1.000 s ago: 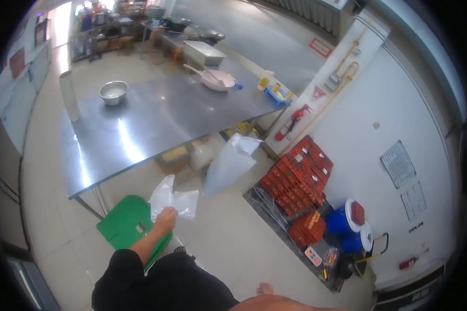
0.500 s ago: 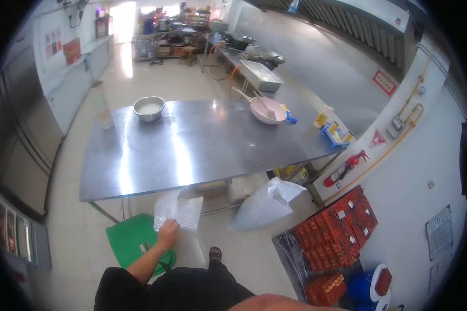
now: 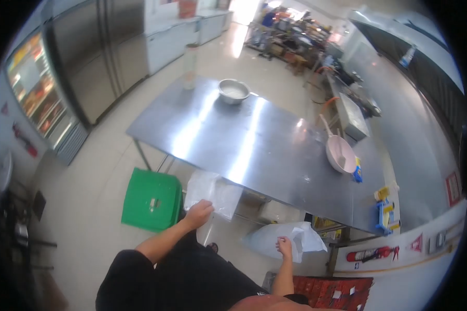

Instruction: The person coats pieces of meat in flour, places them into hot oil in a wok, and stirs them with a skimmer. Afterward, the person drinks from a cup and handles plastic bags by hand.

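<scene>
My left hand [image 3: 198, 213] is closed on a translucent plastic bag [image 3: 216, 194], pinching it near its lower edge. The bag hangs at the near edge of the steel table [image 3: 275, 160]. To the left of that hand stands a green plastic stool or bin lid [image 3: 151, 201] with a small label. My right hand [image 3: 284, 246] is raised with loosely curled fingers slightly apart and nothing visible in them. Behind it, overlapped by the hand in this view, a large whitish plastic sack [image 3: 264, 240] slumps on the floor beside the table.
On the table are a metal bowl [image 3: 234, 92], a pink pan [image 3: 340, 157] with a utensil in it, a tall clear container [image 3: 190, 67] and a blue rack [image 3: 385, 216]. Red trays [image 3: 342, 294] stand at lower right, below a fire extinguisher [image 3: 372, 253]. A glass-door fridge [image 3: 42, 90] stands at left.
My view has swung left, so the room has shifted right and the fridge shows more. My right hand has come into view before the sack. My left hand keeps hold of the plastic bag.
</scene>
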Available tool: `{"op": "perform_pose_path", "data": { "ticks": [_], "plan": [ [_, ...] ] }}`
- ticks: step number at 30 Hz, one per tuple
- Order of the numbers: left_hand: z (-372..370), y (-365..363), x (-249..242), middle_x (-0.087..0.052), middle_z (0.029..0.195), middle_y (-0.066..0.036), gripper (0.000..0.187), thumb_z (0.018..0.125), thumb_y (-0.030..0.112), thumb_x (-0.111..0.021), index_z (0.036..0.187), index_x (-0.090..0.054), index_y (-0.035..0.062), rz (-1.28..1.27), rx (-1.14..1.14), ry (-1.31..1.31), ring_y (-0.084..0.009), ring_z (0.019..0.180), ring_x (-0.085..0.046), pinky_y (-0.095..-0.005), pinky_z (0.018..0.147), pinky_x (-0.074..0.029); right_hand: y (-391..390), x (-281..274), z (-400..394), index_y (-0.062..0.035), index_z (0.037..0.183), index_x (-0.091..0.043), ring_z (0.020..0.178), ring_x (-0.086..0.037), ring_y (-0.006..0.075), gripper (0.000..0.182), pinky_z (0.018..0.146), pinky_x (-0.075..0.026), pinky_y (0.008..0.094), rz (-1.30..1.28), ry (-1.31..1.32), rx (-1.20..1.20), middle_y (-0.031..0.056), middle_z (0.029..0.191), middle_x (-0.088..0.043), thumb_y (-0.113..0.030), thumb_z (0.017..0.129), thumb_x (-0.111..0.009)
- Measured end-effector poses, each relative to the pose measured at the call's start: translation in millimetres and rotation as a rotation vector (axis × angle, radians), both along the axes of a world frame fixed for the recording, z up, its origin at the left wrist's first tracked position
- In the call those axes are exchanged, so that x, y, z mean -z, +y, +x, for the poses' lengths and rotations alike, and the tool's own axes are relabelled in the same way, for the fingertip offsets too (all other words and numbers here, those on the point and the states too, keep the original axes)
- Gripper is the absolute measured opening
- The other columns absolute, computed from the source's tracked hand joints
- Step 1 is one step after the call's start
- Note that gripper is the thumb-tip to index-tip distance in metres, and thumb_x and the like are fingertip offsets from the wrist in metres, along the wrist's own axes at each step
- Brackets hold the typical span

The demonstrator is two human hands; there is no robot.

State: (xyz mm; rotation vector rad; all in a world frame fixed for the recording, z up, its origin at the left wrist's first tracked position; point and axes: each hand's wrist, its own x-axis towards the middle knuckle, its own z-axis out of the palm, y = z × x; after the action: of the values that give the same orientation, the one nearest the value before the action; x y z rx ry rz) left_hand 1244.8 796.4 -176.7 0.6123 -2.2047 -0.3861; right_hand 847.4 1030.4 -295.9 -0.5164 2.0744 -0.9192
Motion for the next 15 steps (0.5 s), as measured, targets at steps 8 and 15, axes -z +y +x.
{"op": "perform_pose_path", "data": {
  "ticks": [8, 15],
  "plan": [
    [14, 12, 46, -0.048, 0.081, -0.006, 0.017, 0.062, 0.003, -0.053, 0.078, -0.049, 0.0071, 0.001, -0.028, -0.177, -0.0240, 0.077, -0.050, -0.0336, 0.060, -0.046, 23, 39, 36, -0.0070, 0.106, -0.053, 0.059, -0.056, 0.0161, 0.027, 0.048, -0.045, 0.0282, 0.311, -0.178, -0.258, 0.0091, 0.075, -0.058, -0.015, 0.080, -0.051],
    [69, 6, 110, -0.050, 0.081, -0.007, 0.015, 0.064, 0.007, -0.053, 0.080, -0.052, 0.0073, 0.075, -0.175, -0.301, -0.0249, 0.080, -0.050, -0.0331, 0.068, -0.045, 103, 15, 50, -0.0034, 0.090, -0.053, 0.049, -0.052, 0.0204, 0.015, 0.041, -0.042, 0.0330, 0.728, -0.346, -0.144, 0.0084, 0.063, -0.055, -0.015, 0.082, -0.048]
  ]
}}
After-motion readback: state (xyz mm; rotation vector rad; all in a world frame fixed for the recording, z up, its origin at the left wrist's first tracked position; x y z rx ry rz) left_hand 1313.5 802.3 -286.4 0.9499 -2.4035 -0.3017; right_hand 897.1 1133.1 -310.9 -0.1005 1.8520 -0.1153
